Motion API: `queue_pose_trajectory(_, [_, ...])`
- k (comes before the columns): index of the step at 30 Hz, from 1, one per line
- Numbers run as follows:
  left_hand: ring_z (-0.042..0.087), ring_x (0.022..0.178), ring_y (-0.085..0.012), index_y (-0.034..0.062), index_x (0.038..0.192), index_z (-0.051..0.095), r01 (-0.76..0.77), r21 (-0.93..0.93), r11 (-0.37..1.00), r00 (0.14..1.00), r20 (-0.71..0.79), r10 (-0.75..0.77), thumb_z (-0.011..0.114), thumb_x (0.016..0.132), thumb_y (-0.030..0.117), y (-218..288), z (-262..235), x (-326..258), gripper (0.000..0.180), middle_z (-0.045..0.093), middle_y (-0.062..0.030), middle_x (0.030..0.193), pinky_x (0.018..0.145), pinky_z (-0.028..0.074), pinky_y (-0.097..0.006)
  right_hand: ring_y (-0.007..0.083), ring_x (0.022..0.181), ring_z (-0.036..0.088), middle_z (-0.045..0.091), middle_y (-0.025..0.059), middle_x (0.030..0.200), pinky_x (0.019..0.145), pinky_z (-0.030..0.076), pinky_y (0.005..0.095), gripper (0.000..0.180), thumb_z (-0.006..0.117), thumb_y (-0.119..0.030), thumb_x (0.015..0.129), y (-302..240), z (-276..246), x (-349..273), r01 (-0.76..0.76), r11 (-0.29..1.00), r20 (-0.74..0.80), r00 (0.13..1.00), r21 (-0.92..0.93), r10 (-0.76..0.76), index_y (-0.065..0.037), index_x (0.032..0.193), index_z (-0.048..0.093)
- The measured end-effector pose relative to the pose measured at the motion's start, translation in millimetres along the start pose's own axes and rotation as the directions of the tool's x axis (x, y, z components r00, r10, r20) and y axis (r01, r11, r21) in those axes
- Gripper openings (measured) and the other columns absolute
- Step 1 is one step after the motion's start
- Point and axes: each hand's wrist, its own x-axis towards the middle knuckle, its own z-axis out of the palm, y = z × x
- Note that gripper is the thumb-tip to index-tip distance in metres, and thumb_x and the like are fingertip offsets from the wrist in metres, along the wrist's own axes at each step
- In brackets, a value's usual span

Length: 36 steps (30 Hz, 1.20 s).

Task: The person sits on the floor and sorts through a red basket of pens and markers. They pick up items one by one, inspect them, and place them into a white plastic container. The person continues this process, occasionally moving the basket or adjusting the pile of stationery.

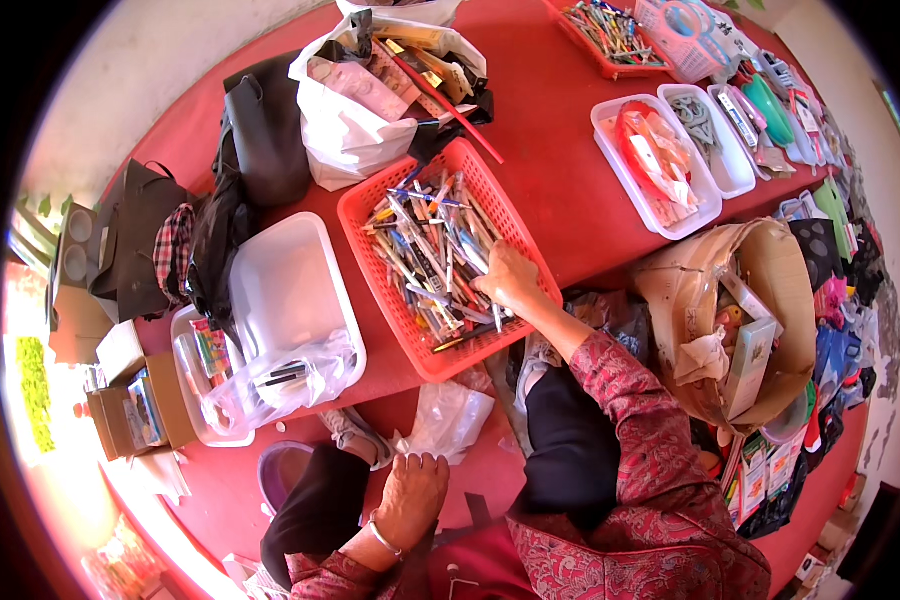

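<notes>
Red-covered table [560, 190], seen from above, with the worker's two hands. A cardboard box [675, 285] of mixed goods stands to the right of the right hand [510, 277]; a stuffed white bag [350, 150] stands beyond that hand, to its left. The red basket [400, 330] lies directly under the right hand, and a translucent tray [285, 255] farther left of it. A crumpled clear plastic bag [445, 415] lies just beyond the left hand [413, 500], whose fingers are curled; whether they grip anything cannot be told. The right hand's fingertips reach among the pens [430, 255], heaped in the basket beneath and beyond it; whether one is grasped cannot be told. A bracelet [382, 535] encircles the left wrist.
</notes>
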Motion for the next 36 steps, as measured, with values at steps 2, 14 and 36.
queue_pose_trajectory(2, [0.055, 0.075, -0.0235, 0.0000, 0.098, 0.056, 0.009, -0.014, 1.000, 0.999, 0.050, -0.008, 0.057, 0.072, 0.017, -0.5, 0.2, -0.7, 0.030, 0.055, -0.0092, 0.078, 0.069, 0.041, -0.035, 0.0359, 0.086, 0.060, 0.061, 0.0210, 0.089, 0.071, 0.049, 0.0413, 0.035, 0.066, -0.019, 0.064, -4.3, -3.1, 3.0, -0.030, 0.999, 0.082, 0.996, 0.014, 0.028, 0.004, 0.089, 0.057])
queue_pose_trajectory(14, [0.053, 0.070, -0.0227, 0.0018, 0.089, 0.056, -0.008, -0.008, 1.000, 1.000, 0.021, 0.009, 0.054, 0.073, 0.014, 0.8, 4.5, -0.3, 0.020, 0.053, -0.0079, 0.073, 0.066, 0.040, -0.034, 0.0339, 0.072, 0.062, 0.061, 0.0226, 0.073, 0.064, 0.049, 0.0393, 0.039, 0.068, -0.029, 0.052, 0.9, -14.6, 8.8, -0.029, 0.988, 0.232, 0.973, 0.150, -0.007, 0.004, 0.072, 0.063])
queue_pose_trajectory(36, [0.054, 0.078, -0.0220, 0.0033, 0.092, 0.054, -0.006, -0.016, 1.000, 0.997, 0.080, 0.008, 0.061, 0.071, 0.020, 2.3, 6.6, 4.9, 0.028, 0.054, -0.0079, 0.078, 0.069, 0.040, -0.035, 0.0200, 0.048, 0.056, 0.056, 0.0110, 0.057, 0.046, 0.048, 0.0337, 0.023, 0.064, -0.022, 0.064, -22.4, -31.3, -16.6, 0.313, 0.920, 0.068, 0.939, 0.238, -0.337, -0.002, 0.074, 0.060])
